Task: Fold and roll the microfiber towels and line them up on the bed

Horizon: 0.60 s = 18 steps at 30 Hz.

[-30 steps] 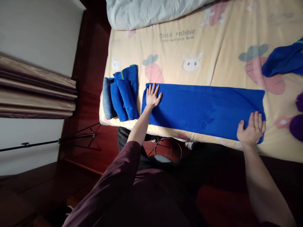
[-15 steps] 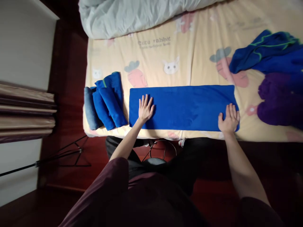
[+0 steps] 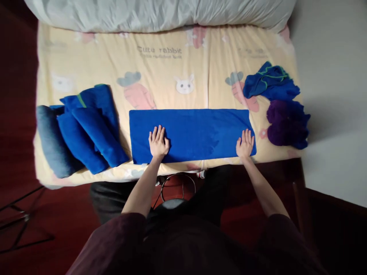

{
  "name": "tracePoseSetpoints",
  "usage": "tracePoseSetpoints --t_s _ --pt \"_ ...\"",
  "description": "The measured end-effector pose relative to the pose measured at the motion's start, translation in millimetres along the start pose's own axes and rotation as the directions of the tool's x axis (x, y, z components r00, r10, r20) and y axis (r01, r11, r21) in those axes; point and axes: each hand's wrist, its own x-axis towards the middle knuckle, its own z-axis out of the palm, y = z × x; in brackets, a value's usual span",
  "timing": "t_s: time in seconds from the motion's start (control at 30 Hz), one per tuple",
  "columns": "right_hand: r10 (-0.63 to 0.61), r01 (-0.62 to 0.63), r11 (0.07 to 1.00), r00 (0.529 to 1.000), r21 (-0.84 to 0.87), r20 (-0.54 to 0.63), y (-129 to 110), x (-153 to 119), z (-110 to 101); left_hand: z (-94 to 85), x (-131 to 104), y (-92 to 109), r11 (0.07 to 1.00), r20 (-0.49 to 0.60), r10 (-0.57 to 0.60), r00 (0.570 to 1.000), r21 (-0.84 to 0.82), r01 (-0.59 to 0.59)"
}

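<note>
A blue towel (image 3: 189, 130) lies flat as a long rectangle along the near edge of the bed. My left hand (image 3: 158, 143) rests palm down on its left part, fingers stretched out. On the towel's right end lies my right hand (image 3: 245, 144), flat with the fingers extended and the thumb slightly apart. Left of the towel are rolled blue towels (image 3: 96, 133) and a grey-blue rolled towel (image 3: 54, 141). At the right sit a crumpled blue cloth with green edging (image 3: 271, 82) and a bunched purple cloth (image 3: 282, 124).
The bed (image 3: 160, 95) has a yellow sheet printed with rabbits and carrots. A pale quilt (image 3: 160, 15) is heaped along its far side. Below the near edge is a round-framed stool (image 3: 173, 202). Black stand legs (image 3: 25, 217) stand on the floor at lower left.
The camera view has swung to the right, so the wall at right now shows. My left hand has slid slightly toward the towel's near edge; both hands stay flat on it.
</note>
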Motion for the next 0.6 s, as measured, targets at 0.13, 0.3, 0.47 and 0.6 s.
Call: tracePoseSetpoints --t_s 0.13,0.3,0.47,0.6 --pt "-0.103 0.084 0.985 0.987 0.152 0.123 -102 5 6 0.8 0 1 0.999 -0.009 -0.014 1.000 -0.033 0.013" --pt "-0.516 0.363 0.777 0.835 0.514 0.191 -287 8 47 -0.4 0 0 0.999 -0.007 -0.022 1.000 -0.036 0.022" --pt "-0.675 0.496 0.690 0.704 0.527 0.221 -337 12 72 -1.4 0 0 0.999 0.004 -0.029 1.000 -0.046 0.029" --pt "-0.633 0.510 0.751 0.736 0.420 0.239 -255 40 59 -1.2 0 1 0.998 -0.003 -0.031 1.000 -0.048 0.030"
